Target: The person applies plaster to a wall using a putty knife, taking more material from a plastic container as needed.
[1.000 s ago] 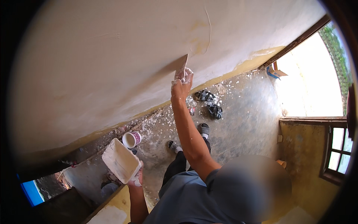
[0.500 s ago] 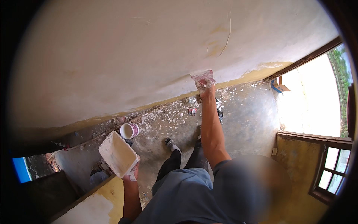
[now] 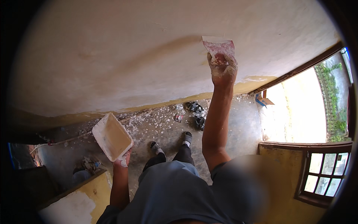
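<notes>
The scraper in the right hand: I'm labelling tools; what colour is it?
The scraper is pinkish red with a whitish edge and pale smears; head view.

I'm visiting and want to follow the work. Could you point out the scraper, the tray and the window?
Scraper point(image 3: 220, 47): head view, on its pink, white-smeared face.
Tray point(image 3: 102, 138): head view, on its left side wall.
Window point(image 3: 328, 164): head view, on an upper middle pane.

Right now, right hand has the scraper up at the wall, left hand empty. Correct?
Not quite: the left hand isn't empty; the head view shows it holding a white tray. The right hand does have the scraper up at the wall.
</notes>
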A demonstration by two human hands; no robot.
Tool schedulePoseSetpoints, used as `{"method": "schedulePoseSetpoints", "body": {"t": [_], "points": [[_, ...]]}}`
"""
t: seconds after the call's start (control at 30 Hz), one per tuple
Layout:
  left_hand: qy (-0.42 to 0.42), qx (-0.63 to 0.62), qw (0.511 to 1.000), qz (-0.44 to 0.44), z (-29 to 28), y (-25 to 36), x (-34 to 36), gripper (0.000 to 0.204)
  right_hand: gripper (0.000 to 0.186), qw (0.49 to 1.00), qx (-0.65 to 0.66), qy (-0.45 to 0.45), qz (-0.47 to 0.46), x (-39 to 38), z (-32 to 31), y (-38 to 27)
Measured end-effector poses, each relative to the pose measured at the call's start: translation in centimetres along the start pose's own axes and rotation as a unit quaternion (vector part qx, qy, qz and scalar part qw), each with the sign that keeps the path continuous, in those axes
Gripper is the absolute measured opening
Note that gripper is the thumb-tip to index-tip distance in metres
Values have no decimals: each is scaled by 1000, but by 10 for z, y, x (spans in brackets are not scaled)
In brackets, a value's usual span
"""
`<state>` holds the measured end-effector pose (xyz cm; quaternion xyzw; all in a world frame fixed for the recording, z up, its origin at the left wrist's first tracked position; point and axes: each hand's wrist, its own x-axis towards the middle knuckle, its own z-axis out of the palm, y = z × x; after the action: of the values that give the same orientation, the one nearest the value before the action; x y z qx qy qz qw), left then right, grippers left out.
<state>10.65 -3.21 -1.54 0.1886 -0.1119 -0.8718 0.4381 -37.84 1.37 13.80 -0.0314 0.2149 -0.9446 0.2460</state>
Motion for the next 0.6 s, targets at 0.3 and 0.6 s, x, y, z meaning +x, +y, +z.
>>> {"method": "schedulePoseSetpoints", "body": {"t": [0.3,0.6], "points": [[10,2,1000,-2,-18,10,-6,65,36,944,-219,242,40,43,-216,43],[36,24,999,18,-13,3,-3,63,37,971,-200,115,63,50,-109,46]]}}
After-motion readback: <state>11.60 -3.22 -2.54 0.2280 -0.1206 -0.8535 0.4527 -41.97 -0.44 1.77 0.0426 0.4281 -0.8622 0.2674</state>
